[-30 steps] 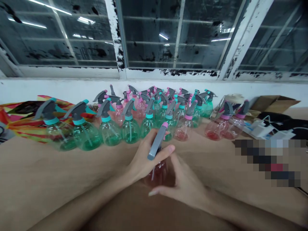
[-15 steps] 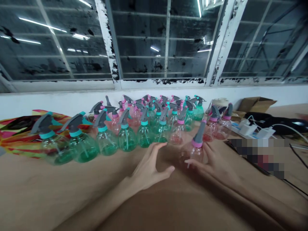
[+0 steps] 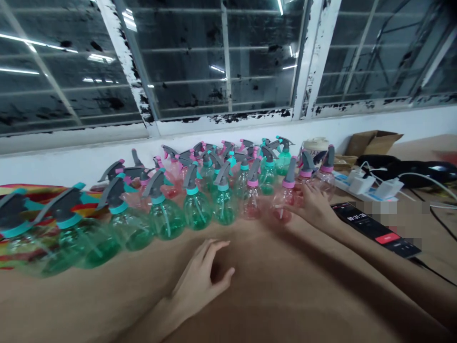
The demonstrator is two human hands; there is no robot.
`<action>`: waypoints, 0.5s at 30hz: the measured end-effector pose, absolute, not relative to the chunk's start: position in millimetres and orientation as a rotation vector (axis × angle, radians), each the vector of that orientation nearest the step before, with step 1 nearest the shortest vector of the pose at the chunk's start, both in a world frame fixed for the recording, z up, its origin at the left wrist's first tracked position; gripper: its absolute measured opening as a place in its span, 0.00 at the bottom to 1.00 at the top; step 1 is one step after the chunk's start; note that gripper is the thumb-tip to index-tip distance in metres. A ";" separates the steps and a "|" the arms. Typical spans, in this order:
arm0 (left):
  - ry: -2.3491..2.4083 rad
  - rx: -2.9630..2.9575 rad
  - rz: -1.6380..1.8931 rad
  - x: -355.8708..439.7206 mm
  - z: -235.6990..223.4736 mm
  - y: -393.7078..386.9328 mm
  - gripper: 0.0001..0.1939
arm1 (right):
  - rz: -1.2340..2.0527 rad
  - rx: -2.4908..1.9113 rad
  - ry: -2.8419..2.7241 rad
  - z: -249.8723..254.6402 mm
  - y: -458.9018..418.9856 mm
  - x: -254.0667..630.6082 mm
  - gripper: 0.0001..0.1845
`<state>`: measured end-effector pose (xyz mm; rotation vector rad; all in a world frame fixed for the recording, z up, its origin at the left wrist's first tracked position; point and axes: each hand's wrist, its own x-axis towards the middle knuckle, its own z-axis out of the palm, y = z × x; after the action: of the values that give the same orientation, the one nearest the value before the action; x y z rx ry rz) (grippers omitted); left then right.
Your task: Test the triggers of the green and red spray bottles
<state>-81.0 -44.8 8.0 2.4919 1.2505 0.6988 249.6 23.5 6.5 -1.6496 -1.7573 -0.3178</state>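
My right hand (image 3: 312, 206) is around a pink spray bottle (image 3: 283, 205), fingers behind it and thumb in front. The bottle stands upright at the right of the front row, its grey trigger head on a pink collar. Beside it on the left is another pink spray bottle (image 3: 251, 202), and green spray bottles (image 3: 198, 208) with teal collars run on leftward. Nearer to me, my left hand (image 3: 205, 269) hovers over the table, fingers curved and apart from the thumb, holding nothing.
More pink and green bottles crowd behind, against the white wall under the windows. A phone (image 3: 378, 231), a power strip with white chargers (image 3: 360, 183) and a cardboard box (image 3: 373, 144) lie at the right. A colourful bag (image 3: 46, 190) is behind the left bottles.
My right hand has moved the pink bottle away from me, into line with the row. My left hand has drawn back toward me. The view has shifted to the right.
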 end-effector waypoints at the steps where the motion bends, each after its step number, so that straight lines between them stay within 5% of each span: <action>1: 1.253 2.507 0.683 -81.3 7.1 -44.2 0.21 | -0.333 -1.641 -1.769 8.3 26.4 248.7 0.33; 15: 1.208 2.771 0.492 -83.3 -5.8 -36.1 0.18 | -0.340 -1.609 -1.728 13.8 29.9 242.6 0.36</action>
<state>-83.3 -36.1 -5.8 2.7713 1.2083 0.4918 242.6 29.9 13.8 -1.6093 -1.7280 -0.3404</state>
